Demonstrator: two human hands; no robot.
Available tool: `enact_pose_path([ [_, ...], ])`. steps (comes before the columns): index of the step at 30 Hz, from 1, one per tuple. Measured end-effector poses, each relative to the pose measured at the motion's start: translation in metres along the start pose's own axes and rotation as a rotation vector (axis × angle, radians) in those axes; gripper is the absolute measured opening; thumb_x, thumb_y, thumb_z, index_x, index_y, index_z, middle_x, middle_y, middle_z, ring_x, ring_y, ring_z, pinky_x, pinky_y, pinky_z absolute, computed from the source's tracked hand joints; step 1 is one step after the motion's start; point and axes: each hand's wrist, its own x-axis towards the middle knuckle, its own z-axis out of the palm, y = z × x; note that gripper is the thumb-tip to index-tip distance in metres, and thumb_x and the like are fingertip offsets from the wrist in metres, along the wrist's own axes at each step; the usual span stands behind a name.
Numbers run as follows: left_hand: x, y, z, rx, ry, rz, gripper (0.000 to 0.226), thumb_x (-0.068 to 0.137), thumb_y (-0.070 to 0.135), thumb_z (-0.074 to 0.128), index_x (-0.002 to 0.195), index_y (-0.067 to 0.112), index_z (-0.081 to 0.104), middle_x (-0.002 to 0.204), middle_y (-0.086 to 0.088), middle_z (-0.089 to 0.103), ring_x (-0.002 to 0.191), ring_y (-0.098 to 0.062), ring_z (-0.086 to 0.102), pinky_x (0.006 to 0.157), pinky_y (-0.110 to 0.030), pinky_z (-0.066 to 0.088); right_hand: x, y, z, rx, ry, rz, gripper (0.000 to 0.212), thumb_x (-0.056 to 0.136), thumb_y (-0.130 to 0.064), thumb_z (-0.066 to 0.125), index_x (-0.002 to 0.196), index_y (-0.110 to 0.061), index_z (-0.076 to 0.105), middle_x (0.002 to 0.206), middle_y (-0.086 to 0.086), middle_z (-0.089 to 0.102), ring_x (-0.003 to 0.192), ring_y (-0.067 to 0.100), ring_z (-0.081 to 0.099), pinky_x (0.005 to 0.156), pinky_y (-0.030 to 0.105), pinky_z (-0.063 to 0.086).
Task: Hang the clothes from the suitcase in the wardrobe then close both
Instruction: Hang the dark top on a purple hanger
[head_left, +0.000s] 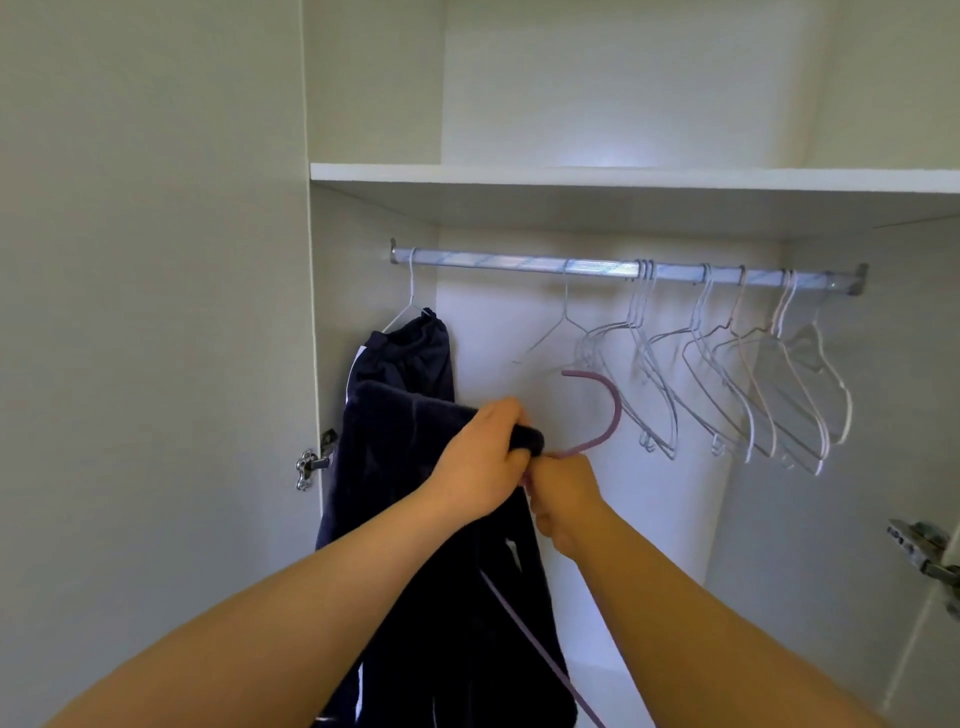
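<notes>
I face the open wardrobe, where a metal rail (519, 261) runs below a white shelf. My left hand (483, 457) grips the top edge of a dark navy garment (415, 545) that hangs down from it. My right hand (563, 496) holds the neck of a purple hanger (608, 410), whose hook curves up below the rail, apart from it. The hanger's lower bar (540, 654) slants across the garment. Another dark garment with a white stripe (410, 353) hangs on a white wire hanger at the rail's left end. The suitcase is out of view.
Several bare wire hangers (727, 374) hang along the middle and right of the rail. A white shelf (623, 179) sits above it. The left door (150, 312) stands open with a hinge (311, 465); another hinge (924, 556) shows at the right edge.
</notes>
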Motion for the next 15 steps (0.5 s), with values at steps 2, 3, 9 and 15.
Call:
enact_pose_path([
  [2,0.001,-0.01,-0.009,0.124,0.034,0.087,0.018,0.084,0.031,0.052,0.096,0.018,0.055,0.095,0.009,0.046,0.094,-0.014,0.046,0.086,-0.031,0.035,-0.001,-0.006,-0.004,0.083,0.02,-0.046,0.035,0.09,0.001,0.047,0.057,-0.012,0.046,0.035,-0.005,0.043,0.023,-0.001,0.032,0.026,0.012,0.024],
  [3,0.002,-0.02,-0.015,0.339,0.063,0.133,0.04,0.081,0.05,0.044,0.104,0.021,0.06,0.104,0.009,0.047,0.103,-0.013,0.042,0.091,-0.03,0.028,0.0,-0.01,-0.008,0.098,0.036,-0.07,0.034,0.089,-0.001,0.051,0.056,-0.011,0.048,0.037,-0.004,0.044,0.023,-0.001,0.033,0.027,0.012,0.024],
  [9,0.015,-0.019,-0.035,0.727,-0.079,0.128,0.049,0.091,0.062,0.033,0.103,0.021,0.058,0.097,-0.001,0.065,0.098,-0.023,0.06,0.078,-0.032,0.042,0.015,-0.024,-0.022,-0.127,0.169,-0.282,0.021,0.084,-0.009,0.056,0.063,-0.01,0.053,0.05,-0.003,0.055,0.047,0.01,0.049,0.05,0.022,0.038],
  [15,0.022,-0.012,-0.046,0.335,0.238,-0.186,0.043,0.086,0.058,0.051,0.07,0.018,0.053,0.069,0.004,0.058,0.08,-0.023,0.059,0.066,-0.032,0.044,0.011,-0.027,-0.02,-0.324,0.371,-0.67,0.026,0.081,-0.01,0.065,0.079,-0.025,0.045,0.086,-0.006,0.048,0.085,0.014,0.047,0.077,0.022,0.039],
])
